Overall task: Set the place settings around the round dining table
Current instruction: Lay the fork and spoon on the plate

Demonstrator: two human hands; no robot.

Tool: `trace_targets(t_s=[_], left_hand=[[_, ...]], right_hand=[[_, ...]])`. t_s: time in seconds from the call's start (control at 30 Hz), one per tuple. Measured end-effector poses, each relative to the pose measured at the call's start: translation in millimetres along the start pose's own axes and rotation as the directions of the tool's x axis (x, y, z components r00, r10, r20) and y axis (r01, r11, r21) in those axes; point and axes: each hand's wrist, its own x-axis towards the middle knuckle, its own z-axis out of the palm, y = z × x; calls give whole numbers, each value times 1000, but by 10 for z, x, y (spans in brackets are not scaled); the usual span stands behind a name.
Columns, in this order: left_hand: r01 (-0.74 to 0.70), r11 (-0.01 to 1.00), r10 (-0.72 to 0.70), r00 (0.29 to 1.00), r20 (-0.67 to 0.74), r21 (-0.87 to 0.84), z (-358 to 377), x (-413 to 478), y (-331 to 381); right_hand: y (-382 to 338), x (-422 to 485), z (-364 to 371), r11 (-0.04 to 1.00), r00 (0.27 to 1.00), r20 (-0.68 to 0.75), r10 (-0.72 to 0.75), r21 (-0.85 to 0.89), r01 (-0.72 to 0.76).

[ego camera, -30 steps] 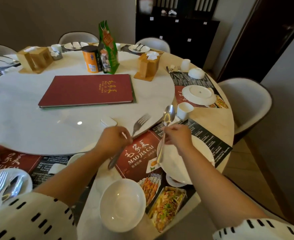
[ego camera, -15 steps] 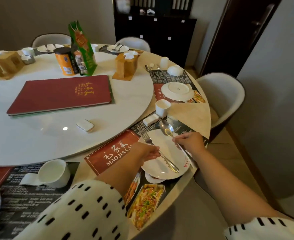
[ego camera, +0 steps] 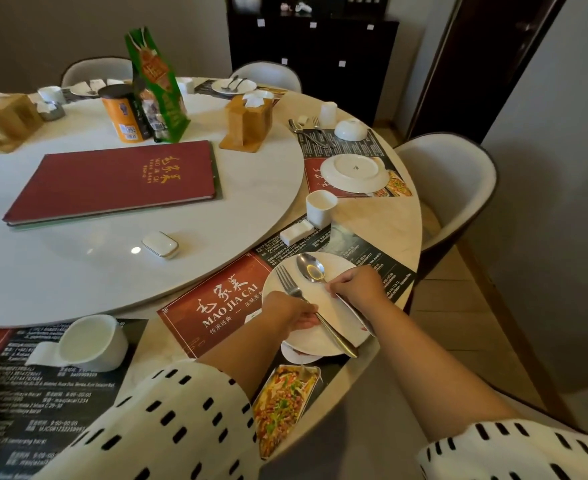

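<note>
At the near right edge of the counter (ego camera: 372, 223) sits the plate (ego camera: 320, 344). The fork (ego camera: 335, 336) lies slanted across it, mid-handle pinched by my left fingers (ego camera: 306, 320). Just right, my right fingers (ego camera: 334, 287) pinch the spoon (ego camera: 309, 268), bowl pointing far.

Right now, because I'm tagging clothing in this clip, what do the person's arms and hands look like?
The left hand and right hand are bare: no gloves, rings or watch show. The left sleeve and right sleeve are cream with short black dashes.
</note>
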Motion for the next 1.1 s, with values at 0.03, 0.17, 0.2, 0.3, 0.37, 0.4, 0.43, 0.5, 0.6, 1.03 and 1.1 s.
trace_targets(t_s=[0.03,0.17,0.2,0.3,0.37,0.4,0.43,0.5,0.6,1.03,1.1], left_hand=[[4,1000,-4,1000,-3,3,6,-1,-2],[7,1000,-7,1000,-7,0,22,-5,-14],[11,1000,-11,1000,-6,-6,25,-13,-17],[19,998,-20,1000,-16,-54,34,-29,-24],[24,995,-26,999,-19,-95,42,-52,-23],[25,994,-27,999,-17,-107,46,-65,-24],[28,992,-30,999,-13,-121,50,-80,-27],[31,990,-32,999,-9,-140,56,-98,-33],[33,989,-36,999,-13,-145,59,-92,-44],[-373,878,422,899,-117,300,-449,-891,100],[-396,785,524,834,-171,476,-700,-1137,19]], right_hand=[[3,6,7,1000,1000,5,0,-9,0],[-11,6,16,999,1000,14,-18,-40,19],[-19,9,16,998,1000,17,-23,-51,24],[-42,16,12,995,998,24,-52,-89,54],[-51,9,10,989,996,30,-80,-123,83],[-57,4,10,986,995,32,-90,-140,94],[-59,-2,9,983,995,29,-99,-153,103],[-61,-1,10,979,994,17,-109,-171,110],[-52,20,18,976,993,24,-112,-184,115],[-228,-471,-123,924,913,-139,-383,-66,377],[-297,-725,-11,882,878,-95,-470,-89,463]])
